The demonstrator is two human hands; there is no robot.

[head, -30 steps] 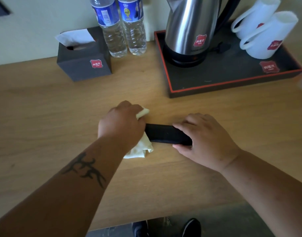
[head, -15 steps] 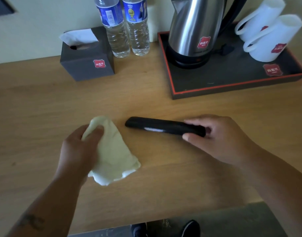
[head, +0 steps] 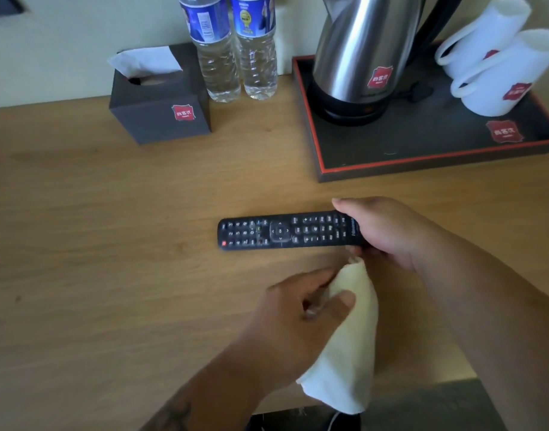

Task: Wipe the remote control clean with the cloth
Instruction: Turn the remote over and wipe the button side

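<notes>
A black remote control (head: 282, 232) lies lengthwise on the wooden table (head: 111, 244), buttons facing up. My right hand (head: 382, 231) grips its right end. My left hand (head: 298, 321) is nearer the front edge, just below the remote, and holds a pale yellow cloth (head: 347, 346) that hangs down toward the table edge. The cloth's top corner sits close to my right hand, apart from the remote's button face.
A dark tissue box (head: 161, 104) and two water bottles (head: 232, 48) stand at the back. A black tray with a red rim (head: 391, 169) at the back right carries a steel kettle (head: 360, 57) and two white cups (head: 497, 57).
The remote has been turned from its side to buttons up. My left hand has carried the cloth from the left of the remote to the right, below it and near my right hand.
</notes>
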